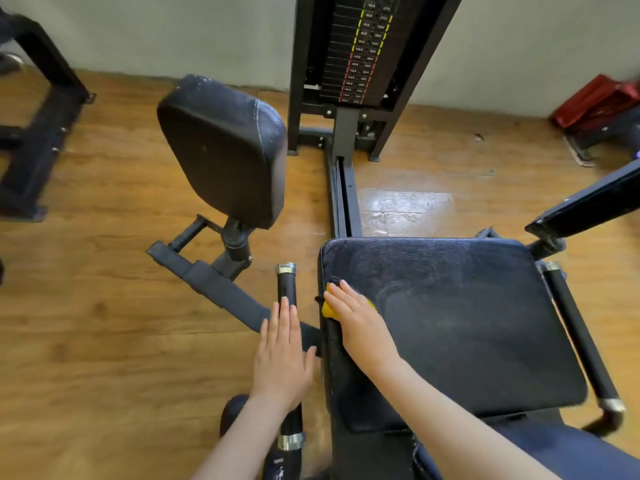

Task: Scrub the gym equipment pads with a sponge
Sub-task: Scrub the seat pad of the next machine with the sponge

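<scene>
A large black seat pad (460, 320) of a gym machine fills the lower right. My right hand (360, 323) presses a yellow sponge (327, 308) flat against the pad's left edge, and most of the sponge is hidden under the fingers. My left hand (282, 355) rests flat, fingers together, on the black left handle bar (286, 282) beside the seat. A second black pad (225, 150), tilted on its post, stands to the upper left. The seat surface shows faint wet wipe marks.
The weight stack tower (360, 53) stands at the back centre with its base rail (341, 199) running to the seat. A right handle bar (578, 334) and another pad (595, 199) lie at the right. Another black frame (38, 133) is far left. A red bag (595, 102) is at the far right.
</scene>
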Available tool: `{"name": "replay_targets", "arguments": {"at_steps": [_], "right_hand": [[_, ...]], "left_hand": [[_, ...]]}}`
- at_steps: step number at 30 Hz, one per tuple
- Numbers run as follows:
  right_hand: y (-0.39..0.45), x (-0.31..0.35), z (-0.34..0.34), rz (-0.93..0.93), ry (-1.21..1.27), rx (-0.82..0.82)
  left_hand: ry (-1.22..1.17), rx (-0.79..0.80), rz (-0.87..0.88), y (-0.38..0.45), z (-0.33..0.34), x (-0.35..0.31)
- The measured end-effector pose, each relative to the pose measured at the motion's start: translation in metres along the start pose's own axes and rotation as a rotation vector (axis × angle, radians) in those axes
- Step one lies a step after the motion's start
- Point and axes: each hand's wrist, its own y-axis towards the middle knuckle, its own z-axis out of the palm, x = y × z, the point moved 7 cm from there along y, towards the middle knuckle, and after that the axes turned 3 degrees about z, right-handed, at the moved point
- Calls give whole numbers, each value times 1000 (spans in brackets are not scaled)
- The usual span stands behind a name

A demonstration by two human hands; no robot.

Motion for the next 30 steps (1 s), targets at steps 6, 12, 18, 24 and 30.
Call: {"name": "replay_targets", "arguments": {"at_steps": [6,12,18,24,30], "right_hand": [[-4,0,-16,67,75,-9],[14,18,-1,89,-34,30],[-81,40,22,34,-111,-77],[-167,50,31,210,-62,-169],[-140,16,10,448,113,-422]], "left_hand": [[-72,-8,31,-17,4,-4],[-88,17,77,-50,16,-2],[-95,76,62,-70,15,3],[-98,92,136,-85,19,4],[-21,41,308,-86,25,-10]]}}
